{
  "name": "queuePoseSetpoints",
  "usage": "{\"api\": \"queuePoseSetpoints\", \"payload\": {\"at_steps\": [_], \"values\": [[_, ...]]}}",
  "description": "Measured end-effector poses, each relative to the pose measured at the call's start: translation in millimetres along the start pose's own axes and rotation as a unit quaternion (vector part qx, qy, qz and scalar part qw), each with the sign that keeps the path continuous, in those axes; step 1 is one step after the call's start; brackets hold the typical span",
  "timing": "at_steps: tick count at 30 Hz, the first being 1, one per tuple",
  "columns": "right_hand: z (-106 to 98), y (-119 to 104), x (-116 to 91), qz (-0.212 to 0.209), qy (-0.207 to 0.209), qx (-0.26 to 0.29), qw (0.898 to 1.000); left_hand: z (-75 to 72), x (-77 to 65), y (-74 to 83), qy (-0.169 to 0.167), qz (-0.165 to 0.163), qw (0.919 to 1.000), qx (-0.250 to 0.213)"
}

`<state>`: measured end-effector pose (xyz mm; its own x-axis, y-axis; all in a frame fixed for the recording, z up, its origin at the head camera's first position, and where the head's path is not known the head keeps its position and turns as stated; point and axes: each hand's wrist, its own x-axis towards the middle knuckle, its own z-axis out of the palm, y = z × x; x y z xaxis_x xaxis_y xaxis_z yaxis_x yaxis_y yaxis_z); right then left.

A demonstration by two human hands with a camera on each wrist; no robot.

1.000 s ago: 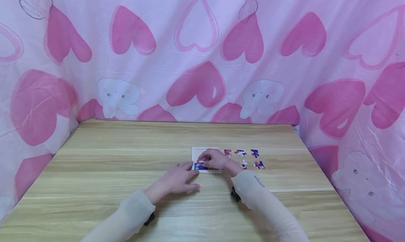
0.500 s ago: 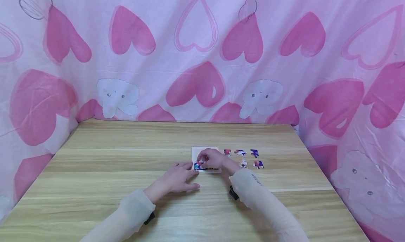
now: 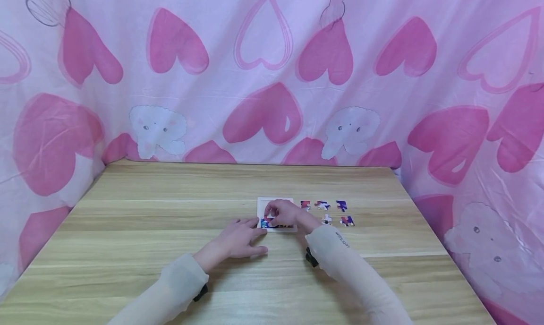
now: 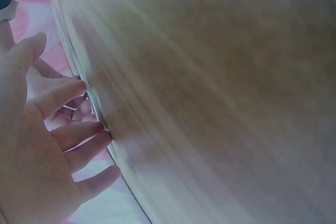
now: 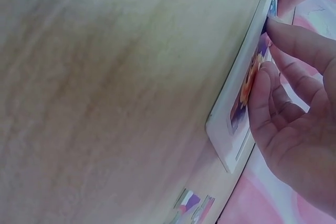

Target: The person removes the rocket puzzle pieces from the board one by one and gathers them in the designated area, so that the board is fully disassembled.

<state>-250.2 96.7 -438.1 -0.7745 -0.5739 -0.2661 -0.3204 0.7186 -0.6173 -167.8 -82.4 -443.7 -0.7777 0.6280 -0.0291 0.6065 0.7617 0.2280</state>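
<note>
A white puzzle frame (image 3: 261,204) lies on the wooden table, with colourful joined pieces (image 3: 264,224) along its near side. My right hand (image 3: 286,212) reaches over it, thumb and forefinger pinching a reddish puzzle piece (image 3: 267,218) low against that row. The hand covers much of the frame's interior. In the right wrist view, an orange and purple part of the picture (image 5: 245,90) shows beside the curled lower fingers. My left hand (image 3: 238,240) rests at the frame's near left corner, fingers spread and fairly straight, fingertips touching its edge.
Several loose puzzle pieces (image 3: 323,205) lie to the right of the frame in two short rows, close to the right forearm. The wooden table (image 3: 178,197) ends at the back against a pink heart-patterned curtain (image 3: 263,112), which also flanks both sides.
My right hand has shifted slightly left with the piece, and the right forearm has edged left too. The left hand stays at the frame's corner.
</note>
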Motion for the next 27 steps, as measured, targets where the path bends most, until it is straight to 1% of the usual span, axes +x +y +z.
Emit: {"api": "queuePoseSetpoints", "payload": {"at_steps": [3,8,13,16,20,24,27], "values": [[0.4,-0.6,0.1,0.0,-0.002,0.006,1.0,0.5,0.1,-0.5,0.0,0.0,1.0,-0.001],[0.2,-1.6,0.2,-0.004,-0.002,-0.002,1.0,1.3,0.3,-1.4,0.0,0.0,1.0,0.0],[-0.2,-1.7,0.1,0.002,-0.006,0.003,1.0,1.9,0.8,-1.4,0.001,0.0,1.0,0.001],[-0.2,-1.7,-0.4,0.014,-0.009,0.02,1.0,2.1,0.9,-1.6,0.0,-0.001,1.0,0.004],[0.1,-1.9,-0.2,0.012,-0.008,0.048,0.999,1.8,0.6,-1.5,-0.002,-0.001,1.0,0.008],[2.0,-0.8,0.8,0.004,-0.013,0.087,0.996,1.7,0.4,-1.6,-0.002,0.0,1.0,0.007],[3.5,1.4,1.4,0.007,-0.016,0.113,0.993,1.6,0.5,-1.5,-0.004,-0.001,1.0,0.004]]}}
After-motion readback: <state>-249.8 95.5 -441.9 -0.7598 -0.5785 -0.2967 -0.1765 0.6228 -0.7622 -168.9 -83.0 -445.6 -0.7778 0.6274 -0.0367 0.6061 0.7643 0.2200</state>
